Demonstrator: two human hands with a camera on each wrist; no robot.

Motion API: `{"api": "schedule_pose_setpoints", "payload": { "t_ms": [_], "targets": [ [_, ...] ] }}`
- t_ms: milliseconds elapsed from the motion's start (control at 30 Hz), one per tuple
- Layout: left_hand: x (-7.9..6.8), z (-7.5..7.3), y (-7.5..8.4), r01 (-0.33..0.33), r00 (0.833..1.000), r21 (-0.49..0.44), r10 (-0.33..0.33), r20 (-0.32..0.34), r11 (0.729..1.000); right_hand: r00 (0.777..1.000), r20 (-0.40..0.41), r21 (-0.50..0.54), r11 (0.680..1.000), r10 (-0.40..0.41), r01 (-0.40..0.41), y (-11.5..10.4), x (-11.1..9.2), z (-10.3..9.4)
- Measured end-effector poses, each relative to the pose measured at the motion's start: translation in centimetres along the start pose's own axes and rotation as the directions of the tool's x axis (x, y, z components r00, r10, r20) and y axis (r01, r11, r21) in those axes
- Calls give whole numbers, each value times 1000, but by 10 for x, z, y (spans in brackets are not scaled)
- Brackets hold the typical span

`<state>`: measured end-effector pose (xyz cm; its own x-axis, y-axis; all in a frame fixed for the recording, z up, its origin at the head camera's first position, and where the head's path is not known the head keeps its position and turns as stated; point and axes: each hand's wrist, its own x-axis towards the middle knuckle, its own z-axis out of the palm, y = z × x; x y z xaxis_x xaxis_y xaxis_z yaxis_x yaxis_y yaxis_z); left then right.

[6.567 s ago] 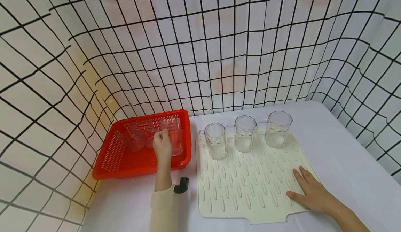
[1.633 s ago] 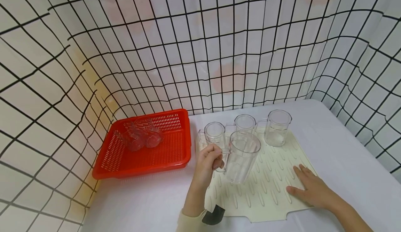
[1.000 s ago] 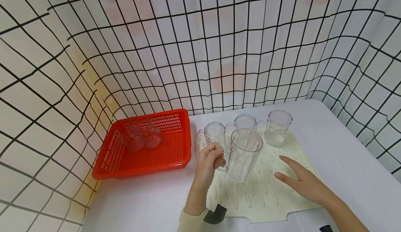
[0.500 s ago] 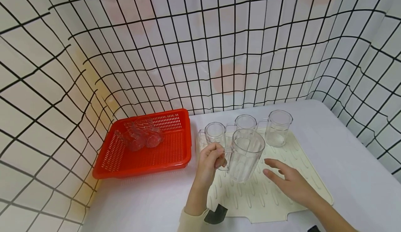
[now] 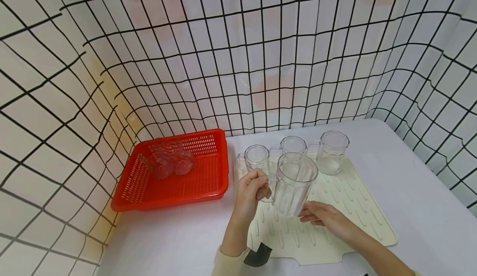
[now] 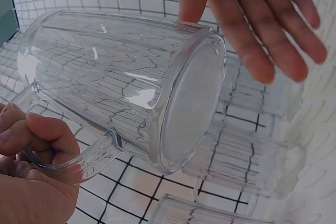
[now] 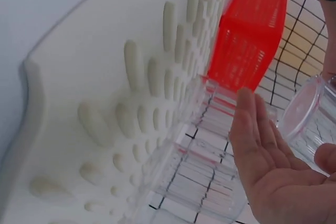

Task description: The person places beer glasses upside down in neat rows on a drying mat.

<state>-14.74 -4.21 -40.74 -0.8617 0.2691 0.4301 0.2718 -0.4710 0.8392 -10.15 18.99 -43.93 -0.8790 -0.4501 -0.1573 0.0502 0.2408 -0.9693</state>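
Observation:
My left hand [image 5: 249,193] grips the handle of a clear mug [image 5: 294,185], which is held tilted above the cream ridged mat [image 5: 275,243]. In the left wrist view the base of this mug [image 6: 191,103] faces the camera, and the fingers of the left hand [image 6: 39,145] curl round its handle. My right hand [image 5: 324,216] is at the lower right side of the mug, with its fingers extended. From the right wrist view, the right hand [image 7: 273,166] lies palm up beside the mug's base. Along the mat's back edge stand three more clear mugs: left [image 5: 257,153], middle [image 5: 293,144] and right [image 5: 331,153].
To the left sits a red perforated basket [image 5: 164,199] with several clear glass pieces [image 5: 169,164] lying in it. A black wire grid [image 5: 279,64] closes off the back and both sides of the white table [image 5: 167,243].
My left hand has lifted the mug out of the red basket and carried it right, over the mat. The right hand has left the mat and moved left to the mug's lower side.

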Motion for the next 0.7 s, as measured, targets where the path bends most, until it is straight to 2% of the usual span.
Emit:
{"api": "schedule_pose_setpoints", "payload": {
  "t_ms": [100,233,467,567,700],
  "targets": [
    [0,0,0,-9,1000,-4,9,5,1000,996,71,109,992,52,-60,1,2,2],
    [0,-1,-1,-24,1000,-11,24,12,1000,987,155,272,959,36,-78,3,4,3],
    [0,0,-1,-42,999,40,41,23,998,955,287,499,862,-70,-87,4,5,2],
    [-1,1,0,-51,998,64,49,31,997,939,324,567,819,-119,-92,3,6,1],
    [-1,0,-1,-65,997,64,61,53,996,913,381,639,756,-149,-143,4,8,-1]
  ]
}}
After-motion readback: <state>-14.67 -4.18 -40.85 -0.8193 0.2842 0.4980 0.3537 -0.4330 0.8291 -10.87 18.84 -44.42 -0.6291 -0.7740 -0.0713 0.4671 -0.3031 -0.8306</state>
